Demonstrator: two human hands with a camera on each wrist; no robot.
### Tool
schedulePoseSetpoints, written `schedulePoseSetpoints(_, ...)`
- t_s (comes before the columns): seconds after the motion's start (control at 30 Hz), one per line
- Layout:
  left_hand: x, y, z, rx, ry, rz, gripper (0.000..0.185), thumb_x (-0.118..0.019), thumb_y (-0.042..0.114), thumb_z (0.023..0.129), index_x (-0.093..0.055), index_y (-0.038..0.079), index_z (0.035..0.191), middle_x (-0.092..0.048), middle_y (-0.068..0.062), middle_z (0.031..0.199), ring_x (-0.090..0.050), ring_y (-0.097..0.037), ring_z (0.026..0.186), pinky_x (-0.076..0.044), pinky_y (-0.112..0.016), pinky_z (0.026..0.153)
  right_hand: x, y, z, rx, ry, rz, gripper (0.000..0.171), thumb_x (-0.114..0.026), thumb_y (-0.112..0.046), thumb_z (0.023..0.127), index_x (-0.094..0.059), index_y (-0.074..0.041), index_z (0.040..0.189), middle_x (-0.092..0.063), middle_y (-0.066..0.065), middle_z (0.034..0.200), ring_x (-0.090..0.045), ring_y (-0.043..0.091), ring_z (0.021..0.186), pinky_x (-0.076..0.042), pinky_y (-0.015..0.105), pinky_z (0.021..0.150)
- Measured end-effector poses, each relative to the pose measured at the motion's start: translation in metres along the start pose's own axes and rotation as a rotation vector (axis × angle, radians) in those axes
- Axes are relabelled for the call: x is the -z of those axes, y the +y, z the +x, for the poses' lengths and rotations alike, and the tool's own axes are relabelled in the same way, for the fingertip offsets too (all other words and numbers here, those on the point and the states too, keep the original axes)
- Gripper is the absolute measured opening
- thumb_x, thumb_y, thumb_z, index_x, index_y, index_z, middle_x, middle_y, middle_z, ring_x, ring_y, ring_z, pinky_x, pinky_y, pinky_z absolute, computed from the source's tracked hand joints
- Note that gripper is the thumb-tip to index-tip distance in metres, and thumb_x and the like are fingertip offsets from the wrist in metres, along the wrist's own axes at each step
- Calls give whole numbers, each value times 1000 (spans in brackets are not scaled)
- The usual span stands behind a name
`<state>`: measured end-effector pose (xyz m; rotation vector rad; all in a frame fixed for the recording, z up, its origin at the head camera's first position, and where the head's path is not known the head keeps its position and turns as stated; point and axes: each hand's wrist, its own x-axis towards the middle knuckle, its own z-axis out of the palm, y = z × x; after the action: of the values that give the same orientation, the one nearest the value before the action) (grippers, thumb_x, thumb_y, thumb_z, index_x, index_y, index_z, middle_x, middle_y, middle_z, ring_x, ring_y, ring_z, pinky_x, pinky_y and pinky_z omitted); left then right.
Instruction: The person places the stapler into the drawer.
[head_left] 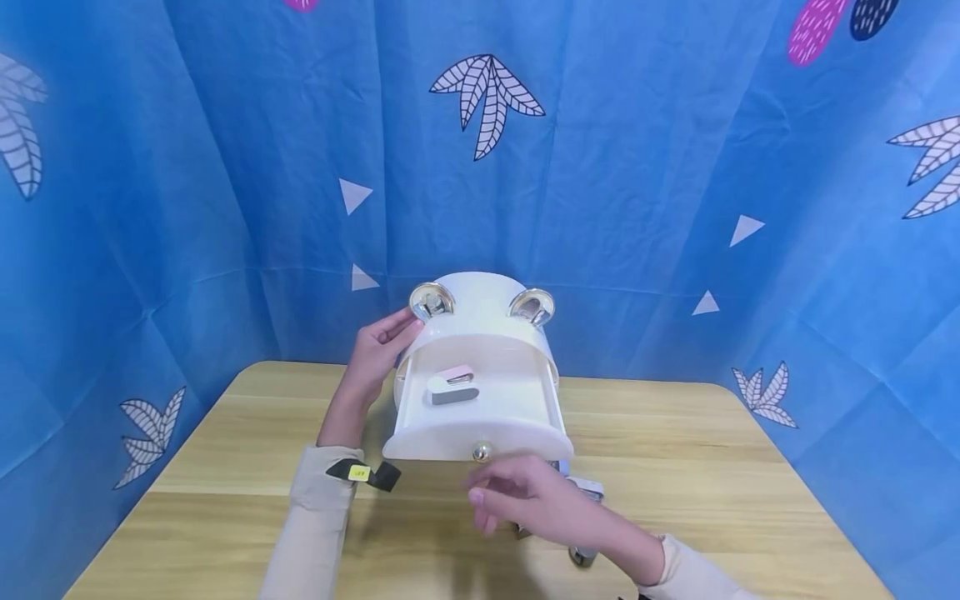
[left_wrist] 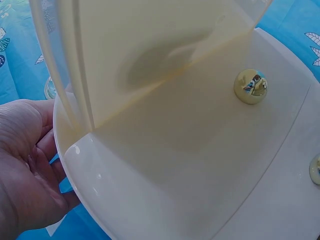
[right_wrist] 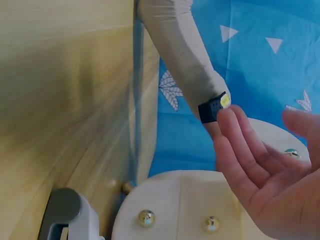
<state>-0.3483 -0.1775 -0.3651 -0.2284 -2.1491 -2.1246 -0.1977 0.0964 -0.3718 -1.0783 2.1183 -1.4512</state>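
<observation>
A small white round-fronted cabinet point(head_left: 480, 321) with two shiny ear-shaped knobs on top stands on the wooden table point(head_left: 225, 467). Its top drawer point(head_left: 487, 421) is pulled out, with a gold knob point(head_left: 482, 452) at the front. Inside lies a small pink, white and grey object point(head_left: 452, 387). My left hand point(head_left: 378, 346) rests flat against the cabinet's upper left side point(left_wrist: 200, 165), fingers straight, the palm point(left_wrist: 25, 165) at the rim. My right hand point(head_left: 525, 500) hovers just below and in front of the drawer knob, fingers relaxed and holding nothing point(right_wrist: 265, 170).
A grey and white object point(head_left: 585, 554) lies on the table under my right hand, seen also as a grey piece point(right_wrist: 67, 215). Two lower gold knobs point(right_wrist: 146, 217) show on the cabinet front. Blue patterned cloth point(head_left: 675, 167) closes in the back and sides.
</observation>
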Motion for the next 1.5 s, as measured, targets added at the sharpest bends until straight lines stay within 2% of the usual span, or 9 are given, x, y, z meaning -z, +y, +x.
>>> schedulePoseSetpoints(0.13,-1,2,-1,-9,0,1,55,-66,30,100,-50,10,150,-56,-12,151,-55,-27,139,-50,-29,106,-3,0,3,-21,81,27,26,-52,-20,107,-69,-3,118,-75,20,87,-75,17,76,-62,30,83)
schedulePoseSetpoints(0.27,-1,2,-1,-6,8,13,56,-66,33,100,-51,11,150,-56,-11,151,-55,-27,139,-49,-33,108,-6,-3,6,-21,133,38,30,-49,-21,109,-71,-1,110,-77,18,87,-76,19,75,-62,29,81)
schedulePoseSetpoints(0.4,-2,2,-2,-4,14,20,56,-66,32,100,-51,11,150,-56,-11,151,-55,-26,139,-49,-33,108,-8,-3,7,-17,172,46,32,-47,-21,109,-69,3,110,-76,20,87,-77,25,74,-63,30,78)
schedulePoseSetpoints(0.87,-4,-1,-2,-7,11,10,57,-66,33,100,-50,10,150,-55,-11,152,-54,-26,140,-46,-36,112,3,0,23,-28,303,-30,33,-49,-22,109,-71,3,105,-75,19,80,-76,31,69,-63,28,75)
schedulePoseSetpoints(1.17,-5,1,-4,5,16,2,57,-67,31,100,-50,10,150,-54,-11,153,-53,-25,141,-45,-36,113,13,2,37,-38,427,-167,30,-57,-24,105,-71,-3,89,-75,12,76,-72,22,66,-62,29,67)
schedulePoseSetpoints(1.33,-6,1,-4,8,24,-5,56,-66,29,100,-50,9,150,-54,-11,152,-53,-24,140,-46,-31,111,19,2,45,-44,454,-150,30,-60,-21,104,-72,2,89,-75,15,77,-71,22,67,-62,30,66)
schedulePoseSetpoints(1.5,-4,1,-4,13,23,2,56,-66,30,100,-50,10,150,-54,-10,153,-53,-24,141,-46,-32,112,24,4,54,-62,457,-144,32,-60,-23,104,-72,3,89,-74,13,76,-71,19,68,-61,25,68)
